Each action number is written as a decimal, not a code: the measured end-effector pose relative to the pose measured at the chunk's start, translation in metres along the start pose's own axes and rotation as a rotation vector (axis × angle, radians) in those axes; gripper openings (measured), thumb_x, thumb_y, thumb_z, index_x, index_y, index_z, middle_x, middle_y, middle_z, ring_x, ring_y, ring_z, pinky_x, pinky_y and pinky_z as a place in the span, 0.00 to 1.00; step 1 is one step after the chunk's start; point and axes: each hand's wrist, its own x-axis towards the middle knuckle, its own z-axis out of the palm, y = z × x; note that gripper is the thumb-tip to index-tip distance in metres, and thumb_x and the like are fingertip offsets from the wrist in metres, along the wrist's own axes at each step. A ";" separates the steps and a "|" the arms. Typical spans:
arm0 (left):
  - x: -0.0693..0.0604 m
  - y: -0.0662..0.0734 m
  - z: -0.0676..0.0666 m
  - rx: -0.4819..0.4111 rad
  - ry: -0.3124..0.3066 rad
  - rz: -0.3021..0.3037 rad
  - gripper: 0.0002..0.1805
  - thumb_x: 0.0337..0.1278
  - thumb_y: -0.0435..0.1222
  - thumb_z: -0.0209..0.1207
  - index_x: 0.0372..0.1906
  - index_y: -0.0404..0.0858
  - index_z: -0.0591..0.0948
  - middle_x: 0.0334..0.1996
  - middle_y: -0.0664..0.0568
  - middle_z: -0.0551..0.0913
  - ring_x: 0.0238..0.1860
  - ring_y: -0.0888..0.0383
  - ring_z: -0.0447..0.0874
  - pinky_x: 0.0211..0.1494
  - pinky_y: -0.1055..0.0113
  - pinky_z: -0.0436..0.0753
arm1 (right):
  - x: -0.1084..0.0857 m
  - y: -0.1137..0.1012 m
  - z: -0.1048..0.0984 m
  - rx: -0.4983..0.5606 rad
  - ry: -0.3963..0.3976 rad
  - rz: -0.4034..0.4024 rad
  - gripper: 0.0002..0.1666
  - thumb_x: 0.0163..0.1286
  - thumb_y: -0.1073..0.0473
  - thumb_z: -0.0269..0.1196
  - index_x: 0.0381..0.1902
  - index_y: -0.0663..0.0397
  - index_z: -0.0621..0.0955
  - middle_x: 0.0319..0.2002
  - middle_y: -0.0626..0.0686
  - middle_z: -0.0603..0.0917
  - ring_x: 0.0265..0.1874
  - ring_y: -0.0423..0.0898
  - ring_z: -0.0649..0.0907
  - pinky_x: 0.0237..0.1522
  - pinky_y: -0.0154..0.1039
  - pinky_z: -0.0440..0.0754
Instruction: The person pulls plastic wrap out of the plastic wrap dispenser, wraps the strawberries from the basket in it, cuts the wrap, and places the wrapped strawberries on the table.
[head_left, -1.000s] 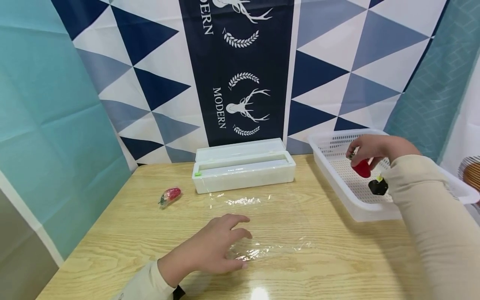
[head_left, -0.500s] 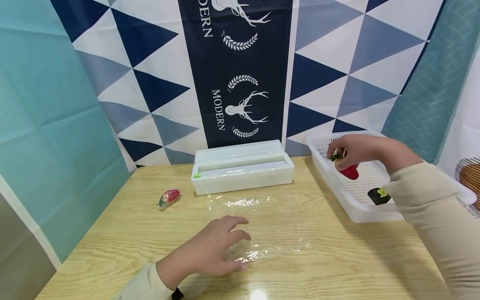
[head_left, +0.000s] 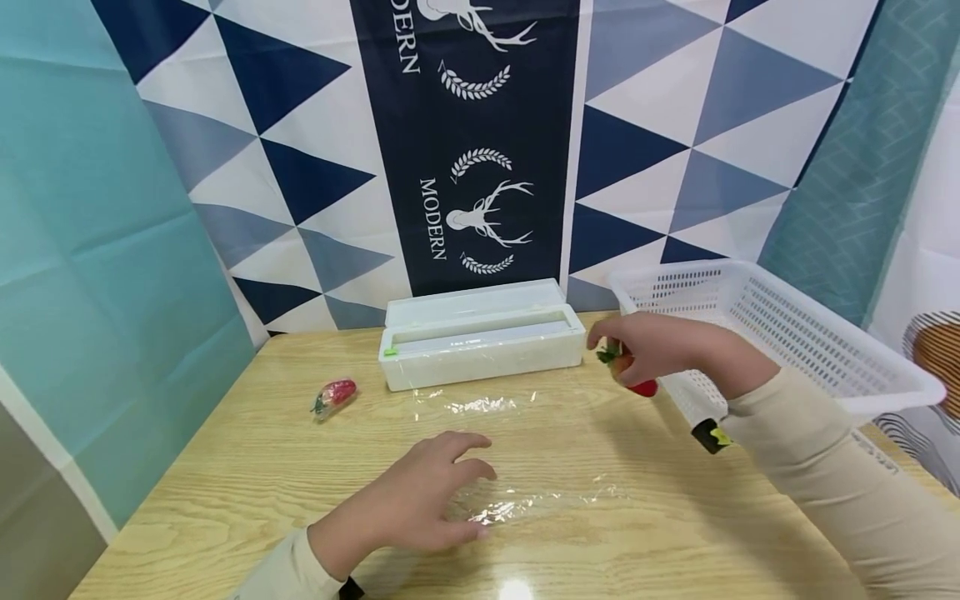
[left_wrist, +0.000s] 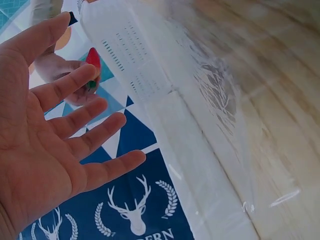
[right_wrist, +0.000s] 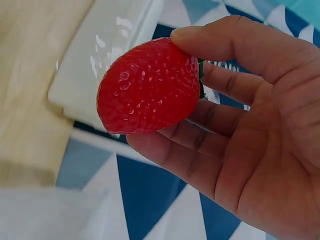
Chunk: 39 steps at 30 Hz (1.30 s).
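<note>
A red strawberry (head_left: pixel 643 387) with green leaves is pinched between thumb and fingers of my right hand (head_left: pixel 663 350), above the table by the basket's left edge; the right wrist view shows the strawberry (right_wrist: pixel 150 90) large. My left hand (head_left: pixel 420 496) hovers low or rests at the clear film (head_left: pixel 517 507) with fingers spread, holding nothing; contact cannot be told. The film stretches over the table from the white box (head_left: pixel 487 357). In the left wrist view the left hand (left_wrist: pixel 55 130) shows straight, parted fingers.
A wrapped red strawberry-like item (head_left: pixel 334 397) lies at the table's left. The white perforated basket (head_left: pixel 892 379) stands at the right, partly behind the right arm. Patterned cloth (head_left: pixel 480 125) hangs behind the box. A round brown striped thing (head_left: pixel 937 354) is at the far right.
My right hand has carried the red strawberry out of the basket, leftward and nearer the film. My left hand has stayed nearly still.
</note>
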 end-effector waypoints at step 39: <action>-0.009 -0.010 -0.001 -0.039 0.047 0.033 0.25 0.51 0.50 0.68 0.54 0.45 0.80 0.64 0.45 0.71 0.64 0.51 0.69 0.59 0.50 0.74 | 0.068 -0.092 0.109 -0.100 -0.107 -0.463 0.19 0.48 0.72 0.67 0.39 0.53 0.85 0.31 0.43 0.77 0.28 0.36 0.72 0.33 0.28 0.74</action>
